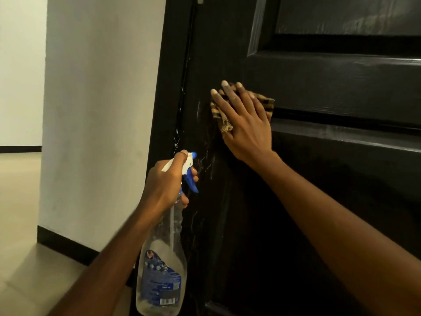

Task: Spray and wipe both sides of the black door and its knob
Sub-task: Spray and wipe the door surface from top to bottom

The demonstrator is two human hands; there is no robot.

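Note:
The black panelled door (319, 179) fills the right half of the head view, streaked with wet spray near its left edge. My right hand (243, 119) presses a yellow-and-black checked cloth (265, 103) flat against the door with straight fingers. My left hand (168, 183) grips the neck of a clear spray bottle (159, 270) with a blue-and-white trigger head, its nozzle close to the door's surface. The bottle hangs upright with a blue label low on it. No knob is in view.
A white wall (98, 110) with a black skirting strip stands left of the black door frame (168, 76). Pale tiled floor (20, 201) opens to the left and behind the wall.

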